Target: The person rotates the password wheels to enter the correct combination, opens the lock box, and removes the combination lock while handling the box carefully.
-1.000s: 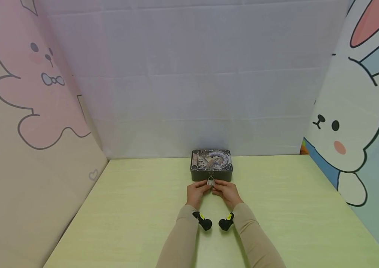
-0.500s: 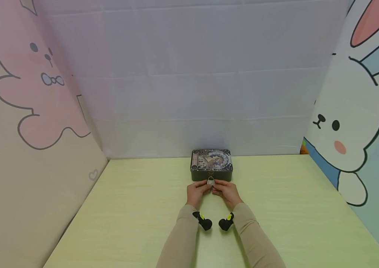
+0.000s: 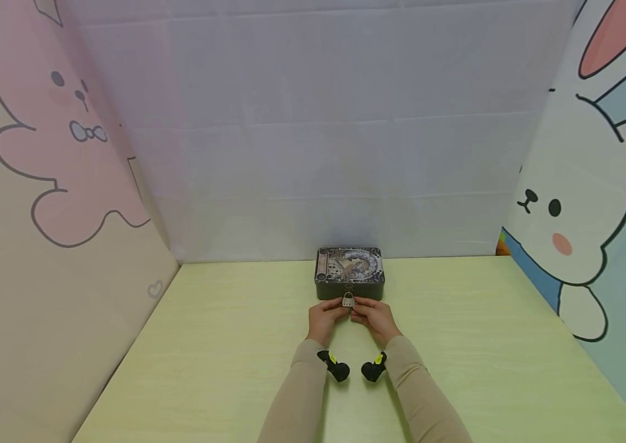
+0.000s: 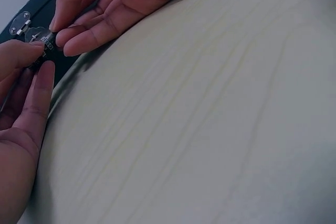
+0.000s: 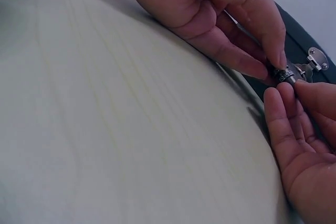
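A small silver combination padlock [image 3: 348, 301] hangs at the metal latch [image 5: 317, 59] on the front of a dark tin box [image 3: 349, 290] with a pictured lid. My left hand [image 3: 324, 321] pinches the padlock's left side between thumb and fingers. From the other side my right hand [image 3: 377, 319] holds it by thumb and fingertips. The number dials [image 4: 48, 42] show between the fingers in the left wrist view, too small to read surely. Fingers cover part of the padlock body. Its shackle appears to pass through the latch.
The box stands at the back of a pale yellow-green table [image 3: 224, 344], close to a white cloth backdrop [image 3: 324, 154]. Printed side panels with a pink figure [image 3: 69, 184] and a white rabbit [image 3: 584, 215] flank the table. A black wrist camera [image 3: 337, 369] sits at the left cuff.
Both hands stay on the padlock in the same place. The box has not moved. Only slight finger movement around the padlock's lower face can be made out.
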Demonstrator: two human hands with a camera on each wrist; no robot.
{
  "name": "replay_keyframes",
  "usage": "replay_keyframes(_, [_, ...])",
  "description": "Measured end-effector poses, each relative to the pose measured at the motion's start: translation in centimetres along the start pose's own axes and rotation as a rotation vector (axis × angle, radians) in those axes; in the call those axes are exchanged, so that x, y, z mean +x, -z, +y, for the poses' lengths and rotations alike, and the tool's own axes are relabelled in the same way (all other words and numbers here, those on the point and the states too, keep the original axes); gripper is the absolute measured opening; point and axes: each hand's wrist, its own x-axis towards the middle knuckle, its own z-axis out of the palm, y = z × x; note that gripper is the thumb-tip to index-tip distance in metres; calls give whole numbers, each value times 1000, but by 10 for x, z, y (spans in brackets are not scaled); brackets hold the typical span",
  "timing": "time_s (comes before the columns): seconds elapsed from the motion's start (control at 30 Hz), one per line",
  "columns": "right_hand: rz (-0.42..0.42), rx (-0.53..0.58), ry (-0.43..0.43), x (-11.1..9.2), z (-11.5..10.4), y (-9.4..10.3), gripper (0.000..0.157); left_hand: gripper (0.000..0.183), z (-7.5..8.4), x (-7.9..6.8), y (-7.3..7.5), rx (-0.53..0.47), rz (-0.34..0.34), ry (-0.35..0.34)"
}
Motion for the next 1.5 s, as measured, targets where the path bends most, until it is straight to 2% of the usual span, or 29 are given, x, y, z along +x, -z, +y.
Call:
replay_keyframes(0.97, [7,6,-6,3,-1,1,39,32,-3,4,1,26,-14,0])
replay_keyframes(1.27, [-10,8,0,1,-2,1,40,33,-32,23,2,27,17,-11])
replay_keyframes(1.5, [-7,4,-4,0,-1,1,41,30,-38,23,6,4,-5,-99])
